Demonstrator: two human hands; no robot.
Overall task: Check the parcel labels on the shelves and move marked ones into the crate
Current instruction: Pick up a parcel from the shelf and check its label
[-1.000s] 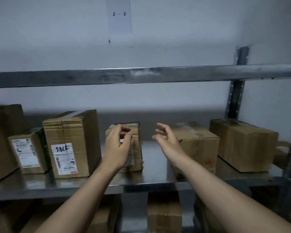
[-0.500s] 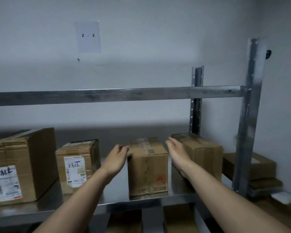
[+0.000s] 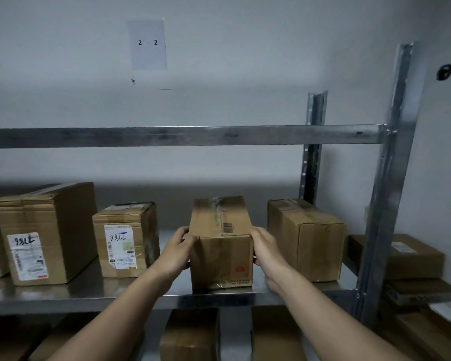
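Parcel (image 3: 220, 256), a plain brown box with a taped top and a small barcode, stands near the front edge of the metal shelf (image 3: 89, 293), between a labelled box (image 3: 126, 241) on the left and an unlabelled box (image 3: 306, 238) on the right. The left hand (image 3: 177, 252) grips its left side, fingers curled round the edge. The right hand (image 3: 267, 252) grips its right side, thumb on the front. A bigger labelled box (image 3: 46, 233) sits far left.

The parcel (image 3: 220, 259) at the shelf's (image 3: 89, 293) front edge is plain brown cardboard, with a black barcode (image 3: 227, 227) on top and a red stamp (image 3: 239, 269) low on its front. Toward the left end, the tall box (image 3: 73, 230) and small box (image 3: 146, 230) are brown with white, black-scrawled labels (image 3: 28, 256). The shelf is silver-grey.
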